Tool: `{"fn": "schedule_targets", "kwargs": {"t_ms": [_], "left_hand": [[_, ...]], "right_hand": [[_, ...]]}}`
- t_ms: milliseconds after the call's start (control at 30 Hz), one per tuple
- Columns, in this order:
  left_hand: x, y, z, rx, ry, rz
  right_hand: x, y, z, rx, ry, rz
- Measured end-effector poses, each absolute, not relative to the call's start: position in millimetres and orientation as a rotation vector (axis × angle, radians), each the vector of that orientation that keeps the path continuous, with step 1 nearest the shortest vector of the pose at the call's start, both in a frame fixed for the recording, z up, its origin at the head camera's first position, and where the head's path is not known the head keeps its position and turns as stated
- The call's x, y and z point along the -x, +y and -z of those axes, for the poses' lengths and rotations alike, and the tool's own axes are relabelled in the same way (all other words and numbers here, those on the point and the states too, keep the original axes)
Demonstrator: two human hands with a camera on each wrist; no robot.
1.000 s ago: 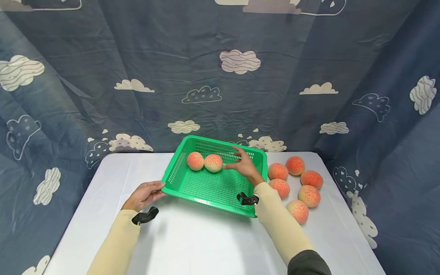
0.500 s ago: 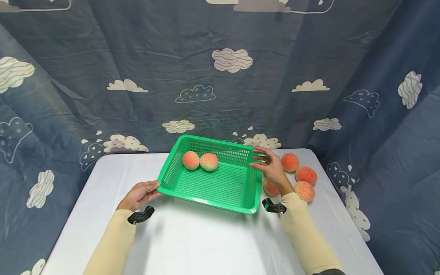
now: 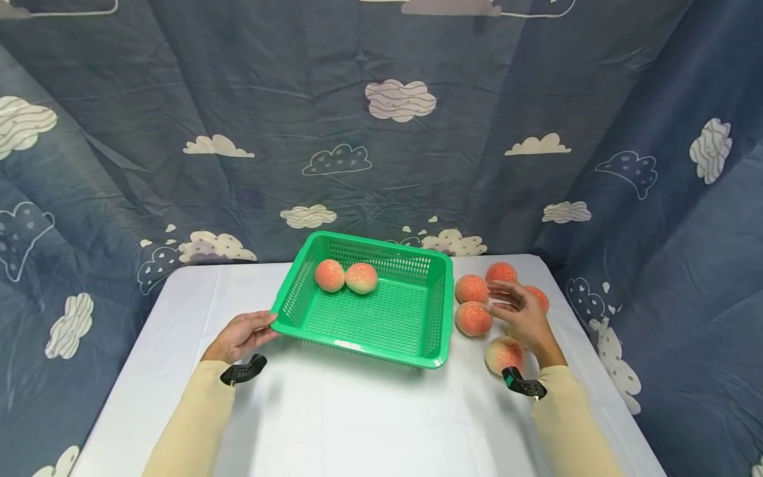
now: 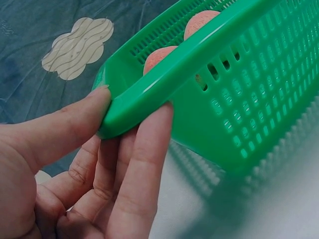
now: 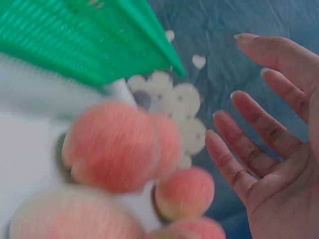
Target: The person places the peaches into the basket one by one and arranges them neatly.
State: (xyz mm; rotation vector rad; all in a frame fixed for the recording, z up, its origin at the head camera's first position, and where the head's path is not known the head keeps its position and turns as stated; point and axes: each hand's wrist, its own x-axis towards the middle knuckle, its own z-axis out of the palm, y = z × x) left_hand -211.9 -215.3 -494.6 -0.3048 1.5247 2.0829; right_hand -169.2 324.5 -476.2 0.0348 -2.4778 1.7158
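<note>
A green plastic basket (image 3: 357, 346) with slotted walls sits mid-table, two peaches inside: one peach (image 3: 330, 275) and another peach (image 3: 361, 278), side by side at its back left. My left hand (image 3: 241, 336) pinches the basket's front left corner, thumb on top of the rim and fingers beneath, as the left wrist view shows. Over the loose peaches on the right hovers my right hand (image 3: 524, 321), fingers spread and holding nothing. Its fingertips are right by the near-left peach (image 3: 473, 319) in the head view. The right wrist view shows the open palm (image 5: 279, 199) beside blurred peaches.
Several peaches lie right of the basket, among them a back peach (image 3: 501, 272), a left peach (image 3: 471, 289) and a front peach (image 3: 504, 355). The white-covered table (image 3: 357, 424) ends at a dark blue cloud-patterned curtain (image 3: 334, 79) behind and at both sides.
My right hand has moved right, out of the basket, across its right rim and over the loose peaches. The left hand keeps its hold on the corner. The head view has shifted slightly.
</note>
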Motion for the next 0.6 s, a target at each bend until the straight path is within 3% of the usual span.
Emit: {"fn": "schedule_targets", "kwargs": {"t_ms": [600], "left_hand": [[213.3, -213.2, 498.4, 0.338, 1.534, -2.091]], "right_hand": [[106.4, 344.0, 543.6, 0.382, -2.377, -1.490]]}}
